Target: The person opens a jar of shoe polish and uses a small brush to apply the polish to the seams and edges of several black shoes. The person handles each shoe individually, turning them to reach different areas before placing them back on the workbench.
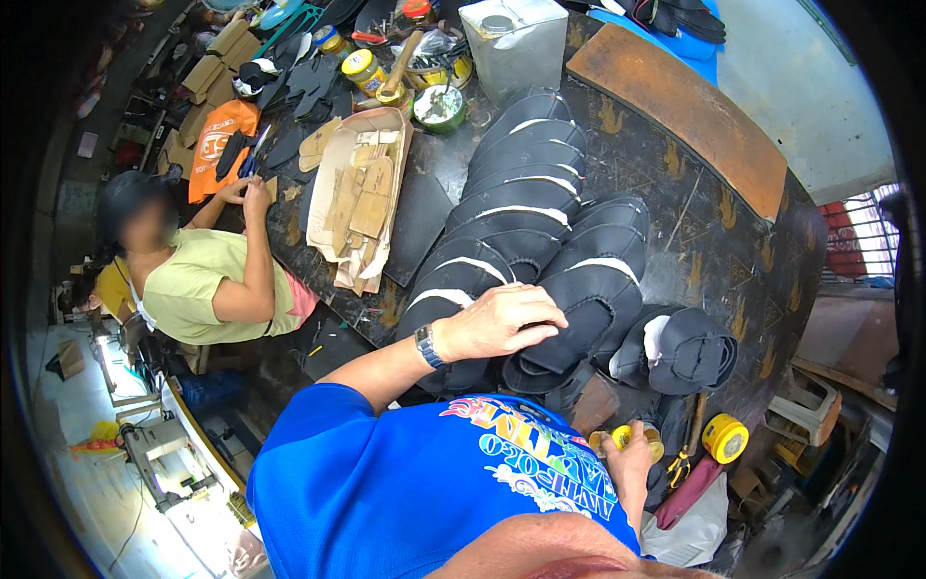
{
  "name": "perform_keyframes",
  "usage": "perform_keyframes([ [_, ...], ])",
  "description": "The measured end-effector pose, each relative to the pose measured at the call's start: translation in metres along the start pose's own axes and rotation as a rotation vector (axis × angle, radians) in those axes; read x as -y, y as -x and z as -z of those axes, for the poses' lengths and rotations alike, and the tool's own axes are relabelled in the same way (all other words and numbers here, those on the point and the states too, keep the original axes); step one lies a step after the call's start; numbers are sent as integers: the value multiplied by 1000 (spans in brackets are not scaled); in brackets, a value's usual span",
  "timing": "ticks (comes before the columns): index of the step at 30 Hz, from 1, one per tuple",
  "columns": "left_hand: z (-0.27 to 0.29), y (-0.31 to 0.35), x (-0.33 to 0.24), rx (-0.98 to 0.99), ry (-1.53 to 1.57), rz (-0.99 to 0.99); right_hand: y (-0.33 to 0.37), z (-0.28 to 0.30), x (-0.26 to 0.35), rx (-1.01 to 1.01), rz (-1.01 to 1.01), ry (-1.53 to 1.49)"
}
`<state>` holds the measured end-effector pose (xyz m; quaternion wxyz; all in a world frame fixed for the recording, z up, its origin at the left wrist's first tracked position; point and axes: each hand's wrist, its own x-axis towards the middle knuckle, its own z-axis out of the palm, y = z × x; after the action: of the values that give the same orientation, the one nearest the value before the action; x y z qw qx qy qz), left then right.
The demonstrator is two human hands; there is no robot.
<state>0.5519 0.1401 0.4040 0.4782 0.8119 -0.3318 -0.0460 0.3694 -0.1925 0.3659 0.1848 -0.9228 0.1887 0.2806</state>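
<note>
Two overlapping rows of black shoe uppers [521, 198] with white edges run along the dark table in front of me. My left hand [497, 323], with a watch on its wrist, rests over the near end of the rows. Its fingers are stretched out at the edge of a black upper [584, 323]. Low on the right, my right hand [632, 465] is closed around a small yellow container [622, 436], partly hidden by the fingers. Beside the rows, more black uppers [690, 349] lie bundled together.
A carton tray [394, 130] of cardboard patterns stands left of the rows. Behind are a metal can [516, 48], jars [363, 69] and a brown sheet [685, 116]. A yellow tub [725, 437] stands near my right hand. Another person [212, 280] works at the left.
</note>
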Motion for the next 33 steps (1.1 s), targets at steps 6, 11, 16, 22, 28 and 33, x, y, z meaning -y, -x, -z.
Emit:
perform_keyframes([
  [6,-38,-4,-39,171,262,-87,27,20,8,-124,24,-139],
  [11,-87,1,-69,399,191,-240,50,47,14,-130,76,-815],
  [16,-127,11,-80,431,182,-72,53,38,33,-183,246,-1056],
  [22,-136,14,-68,284,243,-53,40,18,47,-647,398,-509],
  [28,-139,15,-80,600,438,217,55,15,30,-743,494,-510],
  [33,-152,10,-86,775,474,263,70,5,18,-810,434,-567],
])
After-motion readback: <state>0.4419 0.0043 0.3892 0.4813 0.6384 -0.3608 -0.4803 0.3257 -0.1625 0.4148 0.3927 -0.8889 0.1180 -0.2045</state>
